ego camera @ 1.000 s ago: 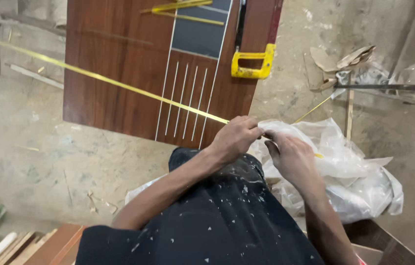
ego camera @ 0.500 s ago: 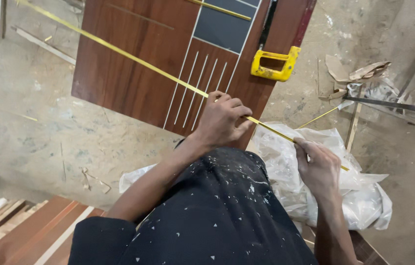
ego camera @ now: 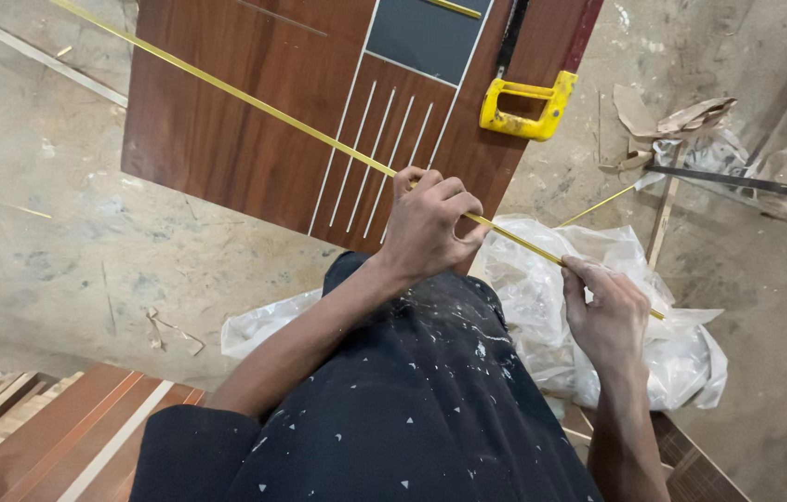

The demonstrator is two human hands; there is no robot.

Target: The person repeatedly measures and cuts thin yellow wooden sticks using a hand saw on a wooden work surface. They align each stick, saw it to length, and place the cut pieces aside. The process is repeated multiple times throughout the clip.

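Yellow strip (ego camera: 254, 104) gripped by left hand (ego camera: 429, 223) and right hand (ego camera: 607, 316), above door panel (ego camera: 254, 139).

Dusty concrete floor (ego camera: 59, 214), brown panelled door (ego camera: 244, 121) lying flat (white inlay lines), scattered scraps (ego camera: 672, 116)

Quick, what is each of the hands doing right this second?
Left hand: closed around the thin yellow strip, partway along its length.
Right hand: closed, pinching the same strip near its close end, above the clear plastic sheet.
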